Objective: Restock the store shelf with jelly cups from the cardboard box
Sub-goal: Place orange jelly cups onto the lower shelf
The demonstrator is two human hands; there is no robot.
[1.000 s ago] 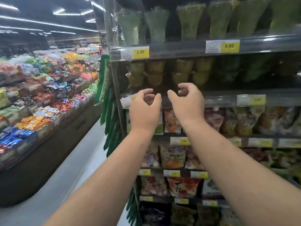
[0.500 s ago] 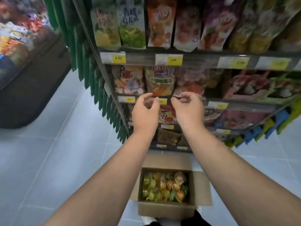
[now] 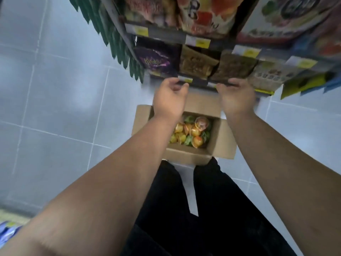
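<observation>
both hands have dropped since half a second ago, from the level of the shelf rails to just above the box, and the view has tipped down with them. nearest, the black trousers [image 3: 212,209] stand on the grey tiled floor [image 3: 55,108]. just beyond them the cardboard box [image 3: 186,156] sits open on the floor, with the jelly cups [image 3: 195,131] heaped inside. over its far side hover the left hand [image 3: 168,100] and the right hand [image 3: 236,100], fingers loosely curled and holding nothing; the right is blurred. farthest, the shelf [image 3: 166,35] shows only snack bags [image 3: 197,63] at this height. the restocking looks mid-cycle: many cups are left, and another handful seems due.
</observation>
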